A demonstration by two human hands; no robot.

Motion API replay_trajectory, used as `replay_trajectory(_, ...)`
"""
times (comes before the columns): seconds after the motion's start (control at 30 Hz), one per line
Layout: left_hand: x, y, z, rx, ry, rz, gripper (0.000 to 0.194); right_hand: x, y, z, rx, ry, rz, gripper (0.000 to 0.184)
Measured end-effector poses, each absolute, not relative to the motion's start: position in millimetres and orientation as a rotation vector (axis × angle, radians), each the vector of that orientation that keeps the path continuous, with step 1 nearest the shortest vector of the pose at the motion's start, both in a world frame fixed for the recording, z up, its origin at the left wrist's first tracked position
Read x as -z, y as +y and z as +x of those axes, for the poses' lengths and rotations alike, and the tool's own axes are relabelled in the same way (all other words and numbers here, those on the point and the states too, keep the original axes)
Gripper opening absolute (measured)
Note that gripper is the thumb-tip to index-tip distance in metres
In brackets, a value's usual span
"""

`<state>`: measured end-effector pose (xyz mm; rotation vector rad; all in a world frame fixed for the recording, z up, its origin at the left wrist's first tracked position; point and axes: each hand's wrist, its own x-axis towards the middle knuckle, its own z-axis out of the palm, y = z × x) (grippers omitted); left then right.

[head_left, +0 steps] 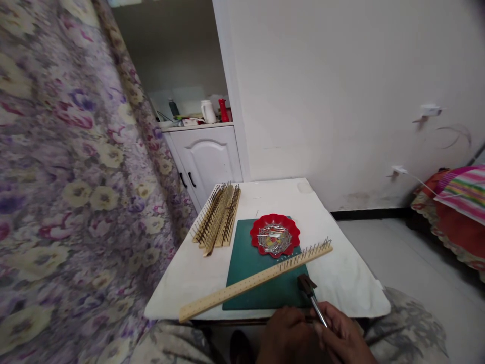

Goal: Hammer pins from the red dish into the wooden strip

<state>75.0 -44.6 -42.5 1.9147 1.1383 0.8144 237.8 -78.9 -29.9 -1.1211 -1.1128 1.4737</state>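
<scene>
Lengthwise, the hammer grasped by the right hand slants forward-left, head foremost; whether the left hand grips anything, I cannot tell.

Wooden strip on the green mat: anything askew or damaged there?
The wooden strip lies askew, slanting across the green mat, its left end near the front edge of the table. Some nails toward its right end seem to lean unevenly. No clear damage shows.

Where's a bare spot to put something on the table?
Try the white cloth: right of the hammer, behind the red bowl, or left of the green mat. It's crowded back left, with nail-studded strips, and on the mat, with the bowl and long wooden strip.
</scene>
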Motion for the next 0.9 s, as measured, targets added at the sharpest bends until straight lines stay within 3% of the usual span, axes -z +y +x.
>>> replay_trajectory(0.1, 28, -31, 65, -0.910, 1.096, 1.908, 0.015, 38, -78, 238, -1.507, -1.078, -1.141, 0.033)
replay_trajectory(0.27, 13, 17, 48, -1.133, 1.421, 1.639, 0.011, 49, -76, 235, -1.524, -1.092, -1.132, 0.038)
replay_trajectory(0.9, 22, 49, 52, -1.066, 1.461, 1.837, 0.016, 45, -74, 229, -1.563, -1.117, -1.129, 0.043)
